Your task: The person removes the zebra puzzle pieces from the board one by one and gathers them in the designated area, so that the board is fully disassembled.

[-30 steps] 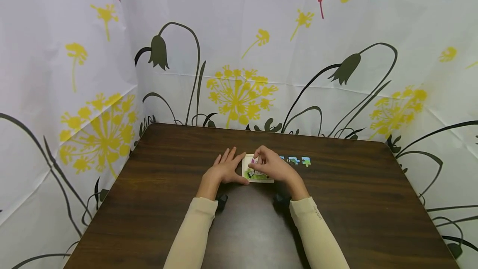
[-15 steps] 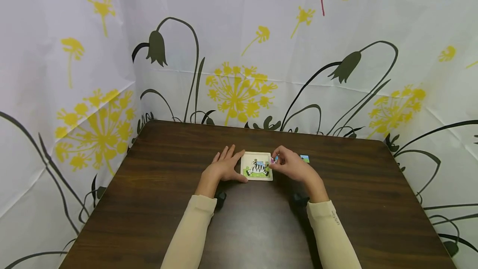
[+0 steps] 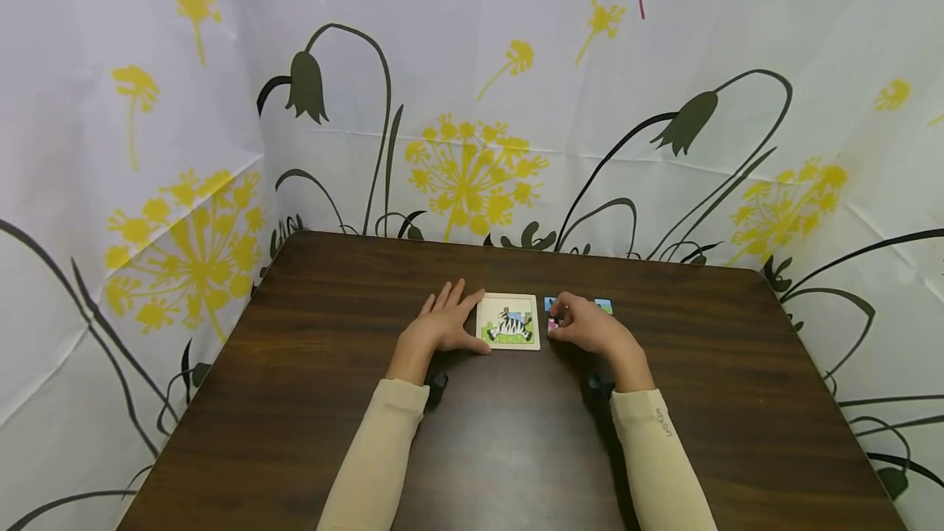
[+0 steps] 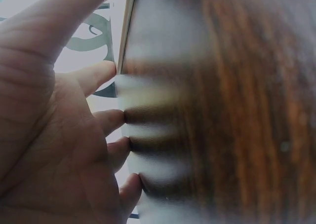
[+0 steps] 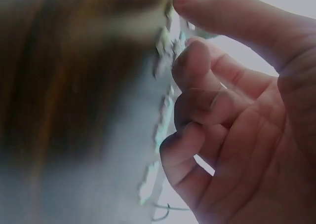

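I have right hand [image 3: 587, 329] pinching the pink piece [image 3: 555, 323]; zebra tray [image 3: 536, 323] just beside it at nine o'clock, left hand [image 3: 441, 328] spread against tray's nine-o'clock edge.

We see a pale cream long-sleeved top: the left sleeve [image 3: 372, 457] and the right sleeve [image 3: 659, 453] are plain and fairly close-fitting, each ending in a cuff at the wrist. Near the right cuff [image 3: 632, 402] we make out a small dark marking [image 3: 664, 422], like a short line of lettering too tiny to read. At the inner wrists we find compact black blocks [image 3: 437, 390], their details lost in shadow.
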Demonstrator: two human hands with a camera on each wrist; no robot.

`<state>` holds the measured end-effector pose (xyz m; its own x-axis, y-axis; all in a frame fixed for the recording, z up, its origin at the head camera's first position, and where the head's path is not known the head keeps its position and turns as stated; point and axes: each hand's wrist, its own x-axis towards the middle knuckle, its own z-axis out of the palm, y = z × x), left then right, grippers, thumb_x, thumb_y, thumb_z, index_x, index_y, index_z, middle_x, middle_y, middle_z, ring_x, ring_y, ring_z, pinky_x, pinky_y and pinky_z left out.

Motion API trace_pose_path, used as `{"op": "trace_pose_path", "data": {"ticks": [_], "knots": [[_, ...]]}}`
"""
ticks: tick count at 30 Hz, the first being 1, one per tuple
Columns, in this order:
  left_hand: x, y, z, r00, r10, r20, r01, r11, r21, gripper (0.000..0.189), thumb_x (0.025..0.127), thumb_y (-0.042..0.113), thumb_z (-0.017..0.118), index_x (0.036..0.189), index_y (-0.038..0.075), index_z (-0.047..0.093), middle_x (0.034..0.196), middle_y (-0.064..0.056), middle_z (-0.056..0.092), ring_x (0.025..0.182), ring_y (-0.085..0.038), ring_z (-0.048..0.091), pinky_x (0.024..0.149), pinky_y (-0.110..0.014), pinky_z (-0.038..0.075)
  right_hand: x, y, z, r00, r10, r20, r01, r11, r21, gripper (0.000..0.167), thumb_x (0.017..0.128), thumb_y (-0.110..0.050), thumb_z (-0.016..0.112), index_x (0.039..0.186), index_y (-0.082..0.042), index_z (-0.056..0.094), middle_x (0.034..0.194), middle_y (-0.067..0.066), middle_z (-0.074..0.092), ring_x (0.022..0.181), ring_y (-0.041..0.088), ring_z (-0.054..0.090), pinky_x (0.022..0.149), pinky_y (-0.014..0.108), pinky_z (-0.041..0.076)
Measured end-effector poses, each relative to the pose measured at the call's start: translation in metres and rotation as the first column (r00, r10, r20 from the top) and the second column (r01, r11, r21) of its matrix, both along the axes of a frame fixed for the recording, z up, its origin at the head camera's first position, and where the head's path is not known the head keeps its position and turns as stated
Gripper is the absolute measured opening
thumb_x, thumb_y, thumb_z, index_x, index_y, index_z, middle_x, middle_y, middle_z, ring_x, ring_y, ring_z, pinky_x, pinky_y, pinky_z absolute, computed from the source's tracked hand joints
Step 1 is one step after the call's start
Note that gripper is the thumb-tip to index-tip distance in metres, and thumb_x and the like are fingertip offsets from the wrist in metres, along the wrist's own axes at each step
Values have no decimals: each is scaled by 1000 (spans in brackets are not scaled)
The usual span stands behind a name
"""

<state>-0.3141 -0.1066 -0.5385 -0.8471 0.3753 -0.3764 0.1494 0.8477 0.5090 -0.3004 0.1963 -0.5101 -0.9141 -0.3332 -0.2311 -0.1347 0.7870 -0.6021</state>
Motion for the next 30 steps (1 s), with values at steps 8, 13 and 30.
{"op": "trace_pose_path", "data": {"ticks": [8, 13, 30], "knots": [[3, 1, 10, 1000, 1, -7, -1, 1000, 5, 115, 89, 53, 86, 176, 29, 14, 183, -10, -10, 169, -33, -15, 136, -57, -8, 1, 11, 4, 999, -33, 39, 32, 999, 20, 28, 97, -15, 78, 117, -3, 62, 79, 6, 58, 67, 18, 52, 61, 31, 43], [3, 0, 9, 1000, -6, -7, 6, 1000, 11, 117, 87, 56, 86, 176, 29, 15, 183, -12, -8, 169, -35, -13, 136, -59, -6, 1, 9, 0, 998, -8, 59, 8, 1000, 6, 22, 97, -13, 75, 113, -4, 62, 76, 4, 56, 64, 16, 51, 59, 30, 42], [-3, -1, -5, 1000, -5, -8, 5, 1000, 1, 115, 89, 56, 85, 176, 31, 13, 183, -10, -10, 169, -33, -15, 136, -58, -6, 7, -25, 13, 996, 68, -53, -69, 997, -19, 25, 103, -19, 72, 122, -4, 66, 82, 6, 61, 67, 17, 52, 62, 32, 43]]}}
